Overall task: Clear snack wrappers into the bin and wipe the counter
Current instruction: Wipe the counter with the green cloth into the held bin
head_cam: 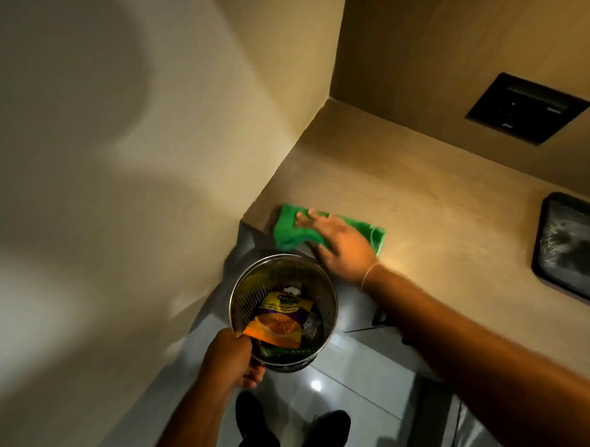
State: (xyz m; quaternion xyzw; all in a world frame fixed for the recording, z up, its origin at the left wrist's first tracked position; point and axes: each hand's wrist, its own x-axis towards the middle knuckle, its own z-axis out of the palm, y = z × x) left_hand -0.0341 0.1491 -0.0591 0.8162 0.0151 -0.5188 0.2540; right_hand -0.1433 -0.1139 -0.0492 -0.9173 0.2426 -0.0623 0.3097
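1. Right hand [339,243] lies flat, fingers spread, pressing the green microfibre cloth [288,231] at the counter's left front corner.
2. Left hand [233,356] is clenched round the rim of the round perforated metal bin [284,311], held just below that edge.
3. The orange-and-purple snack wrapper [278,323] already sits inside the bin.
4. The pale wood-grain counter [437,235] looks clear of wrappers; a black tray [570,246] sits well right.
5. Best play: keep the palm flat, sweep towards the edge, bin tucked under to catch crumbs.
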